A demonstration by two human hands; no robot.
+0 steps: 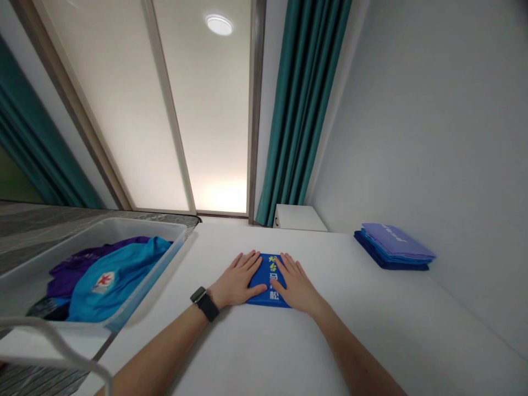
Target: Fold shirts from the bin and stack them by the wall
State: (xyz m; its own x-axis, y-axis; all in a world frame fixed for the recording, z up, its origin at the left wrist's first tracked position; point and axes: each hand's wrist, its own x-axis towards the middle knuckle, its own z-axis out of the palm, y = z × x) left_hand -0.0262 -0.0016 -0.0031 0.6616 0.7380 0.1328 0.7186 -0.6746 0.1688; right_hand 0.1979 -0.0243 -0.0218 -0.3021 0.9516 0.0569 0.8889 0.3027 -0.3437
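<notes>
Folded rectangle of bright-blue fabric (265, 272), one: printed with a column of yellow and white characters; lies flat at the centre of the smooth white desk (256, 352). Clock directions below are taken from it, twelve being the far side.

Left hand (237, 281): palm down on the fabric's nine-o'clock side, fingers extended and slightly spread, thumb stretched inward; pressing flat, gripping nothing. Black wristwatch (206, 303) on its wrist.

Right hand (299, 286): palm down on the three-o'clock side, likewise unclenched, thumb reaching inward; nothing gripped.

Stack of folded fabric (391, 247), between two and three o'clock, on the desk near the wall: violet with white lettering on top, bright blue beneath, navy lowest.

Translucent white plastic tub (178, 239), nine o'clock, at the desk's edge: contains a loose cyan garment (124, 275) with a white-and-red patch, a crumpled purple garment (91, 261) and dark cloth, partly covered.

Small white cabinet (300, 218), one o'clock. Long teal curtain (305, 110), hanging beyond it.
</notes>
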